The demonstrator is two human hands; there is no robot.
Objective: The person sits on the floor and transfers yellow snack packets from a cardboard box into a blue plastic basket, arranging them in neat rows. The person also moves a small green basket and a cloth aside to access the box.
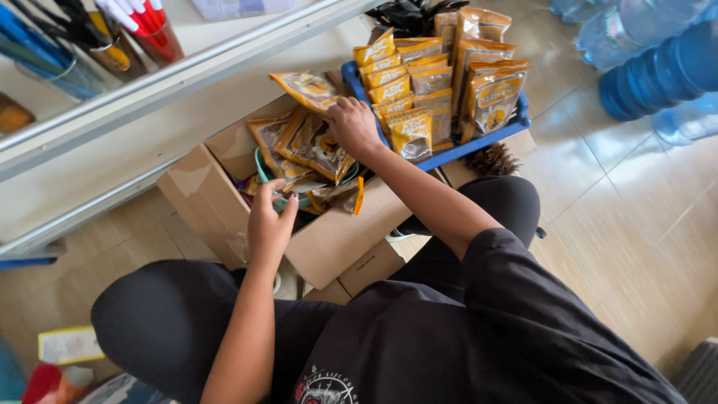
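A flat orange and brown snack packet [308, 88] is pinched in the right hand [351, 126], lifted just above an open cardboard box [329, 243] and close to the near corner of a blue tray [479, 146]. The left hand [268, 224] curls its fingers over the rim of a teal bowl [263, 173] inside the box, gripping it; the bowl holds a loose heap of similar packets [307, 150], some spilling over its edge. The blue tray sits on the far side of the box, packed with upright rows of yellow and brown packets [449, 82]. The person sits cross-legged in dark clothes on a tiled floor [628, 224]. A white shelf unit [112, 150] stands to the left with pen cups [112, 37] on it, and large blue water bottles [658, 67] lie at the upper right.
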